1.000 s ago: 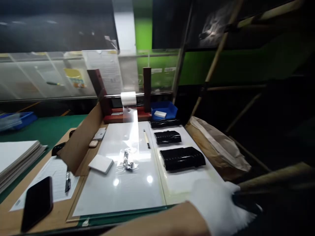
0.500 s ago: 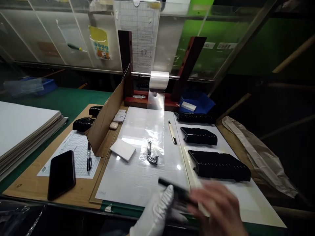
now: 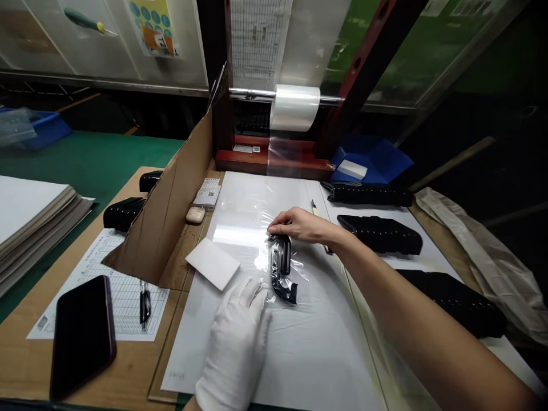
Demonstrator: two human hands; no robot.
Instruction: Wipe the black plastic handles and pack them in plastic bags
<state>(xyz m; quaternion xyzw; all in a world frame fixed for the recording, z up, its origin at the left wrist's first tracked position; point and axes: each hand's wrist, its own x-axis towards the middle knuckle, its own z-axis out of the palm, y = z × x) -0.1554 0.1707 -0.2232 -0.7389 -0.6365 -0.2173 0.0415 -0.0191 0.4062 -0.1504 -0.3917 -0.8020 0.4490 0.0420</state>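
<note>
I see my right hand (image 3: 299, 224) open, resting on the far end of a clear bag (image 3: 261, 260) of black parts (image 3: 281, 278). My gloved left hand (image 3: 234, 342) lies open just left, on the white sheet (image 3: 312, 354).

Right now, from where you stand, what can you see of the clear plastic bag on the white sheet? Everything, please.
The clear plastic bag is thin, glossy and creased, and lies flat on the white sheet. Inside are two glossy black pieces, one straight, one hooked at its lower end, lying side by side. The fingers of the bare right hand rest at its top edge. The fingertips of the white-gloved left hand are at its lower left edge; contact is hard to tell.
</note>
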